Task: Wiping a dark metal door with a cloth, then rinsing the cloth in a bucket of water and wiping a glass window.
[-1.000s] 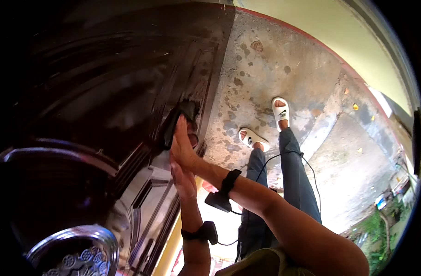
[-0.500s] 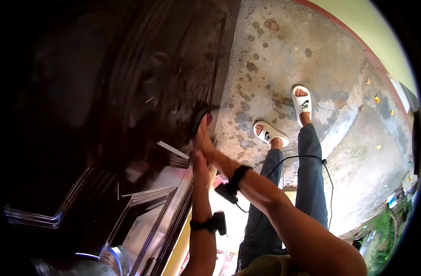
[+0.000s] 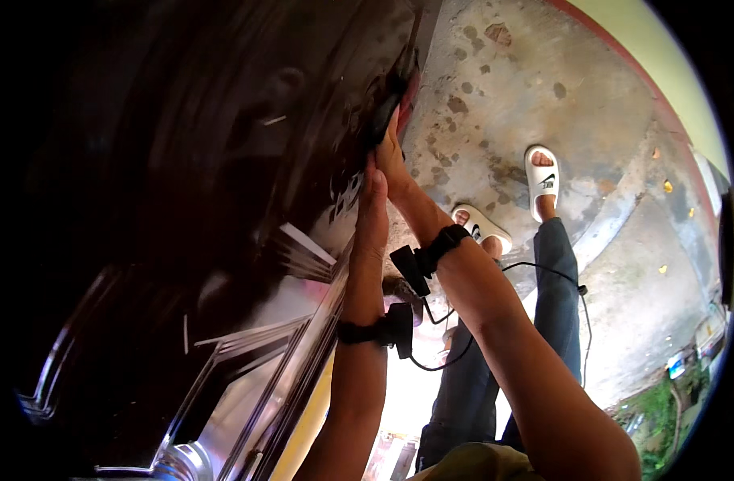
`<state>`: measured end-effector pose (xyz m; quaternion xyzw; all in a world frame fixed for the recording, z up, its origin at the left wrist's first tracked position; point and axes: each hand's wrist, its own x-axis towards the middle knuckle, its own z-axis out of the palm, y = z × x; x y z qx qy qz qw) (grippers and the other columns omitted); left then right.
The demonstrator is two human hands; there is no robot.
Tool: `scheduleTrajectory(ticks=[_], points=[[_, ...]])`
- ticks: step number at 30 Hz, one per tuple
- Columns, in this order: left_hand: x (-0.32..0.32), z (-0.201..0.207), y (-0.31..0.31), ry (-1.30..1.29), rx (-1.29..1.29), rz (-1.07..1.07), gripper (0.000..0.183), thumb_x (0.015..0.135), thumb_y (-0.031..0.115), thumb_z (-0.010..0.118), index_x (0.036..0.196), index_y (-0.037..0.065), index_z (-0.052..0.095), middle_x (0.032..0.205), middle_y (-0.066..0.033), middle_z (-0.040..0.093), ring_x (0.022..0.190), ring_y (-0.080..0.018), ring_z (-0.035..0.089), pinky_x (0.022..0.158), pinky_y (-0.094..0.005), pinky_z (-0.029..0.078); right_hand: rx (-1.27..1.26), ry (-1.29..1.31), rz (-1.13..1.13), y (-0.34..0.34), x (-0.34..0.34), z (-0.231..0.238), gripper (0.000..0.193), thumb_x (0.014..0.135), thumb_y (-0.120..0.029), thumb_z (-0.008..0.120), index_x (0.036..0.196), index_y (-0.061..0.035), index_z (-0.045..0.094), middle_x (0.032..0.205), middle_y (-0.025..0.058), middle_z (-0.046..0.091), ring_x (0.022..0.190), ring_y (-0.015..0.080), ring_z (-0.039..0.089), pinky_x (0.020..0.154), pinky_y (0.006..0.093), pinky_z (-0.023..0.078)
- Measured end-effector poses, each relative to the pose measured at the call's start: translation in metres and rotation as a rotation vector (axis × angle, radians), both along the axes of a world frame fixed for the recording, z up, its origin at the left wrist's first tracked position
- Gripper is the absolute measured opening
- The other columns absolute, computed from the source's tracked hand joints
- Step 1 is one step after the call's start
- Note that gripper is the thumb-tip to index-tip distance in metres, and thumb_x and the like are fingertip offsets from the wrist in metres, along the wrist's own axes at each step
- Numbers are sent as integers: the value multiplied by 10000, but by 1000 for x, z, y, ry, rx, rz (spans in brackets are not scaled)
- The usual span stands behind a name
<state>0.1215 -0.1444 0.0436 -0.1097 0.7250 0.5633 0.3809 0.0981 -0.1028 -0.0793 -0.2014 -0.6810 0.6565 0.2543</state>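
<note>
Dark brown gloss, close to its edge

From where I stand, the right hand (image 3: 393, 164) is up against a soft-looking black thing (image 3: 395, 88), perhaps a cloth, which lies by the edge of the shiny brown panel (image 3: 223, 160). Its fingers melt into the black, so I can't tell whether they clutch it or merely press. The left hand (image 3: 373, 207) sits just beside it — curled or straight, I can't make out either. To rub this surface well, I'd keep the pressure flat and even, follow the grooves of the moulding (image 3: 263, 330), and mind that the black wrist straps (image 3: 363, 331) don't scrape or the cable (image 3: 543, 266) snag. As for writing — the white sandals (image 3: 542, 180) bear a dark emblem with lettering; a small blue-and-white item (image 3: 676, 365), far right, is too tiny to read
</note>
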Motion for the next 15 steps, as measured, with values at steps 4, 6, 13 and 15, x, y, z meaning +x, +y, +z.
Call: scheduleTrajectory(ticks=[4,6,13,15], points=[[51,-9,-67,-84,-147,73,883,929,676,360,1538,75,143,1577,-116,195,1441,-251,210,1167,-405,156,-994,-169,-270,-83,40,11,606,1036,-273,375,1513,-2,117,1532,127,174,1389,223,207,1155,280,156],[88,2,-92,-156,-190,136,884,930,678,346,1538,71,137,1579,-123,187,1443,-262,205,1167,-416,162,-1042,-293,-61,-104,87,16,651,1041,-330,303,1508,15,8,1556,148,61,1423,244,66,1168,309,85],[120,115,-122,252,-114,201,680,980,388,488,1449,-66,297,1504,-194,326,1400,-287,298,1146,-434,218,-653,-208,94,-94,72,182,636,1034,-142,320,1493,65,-69,1580,193,4,1462,232,8,1168,300,48],[115,110,-109,280,-116,213,639,981,339,502,1430,-80,327,1492,-199,347,1396,-291,306,1146,-445,219,-559,-50,80,-83,64,165,681,1035,-248,326,1495,60,-70,1582,178,19,1459,245,47,1163,299,66]])
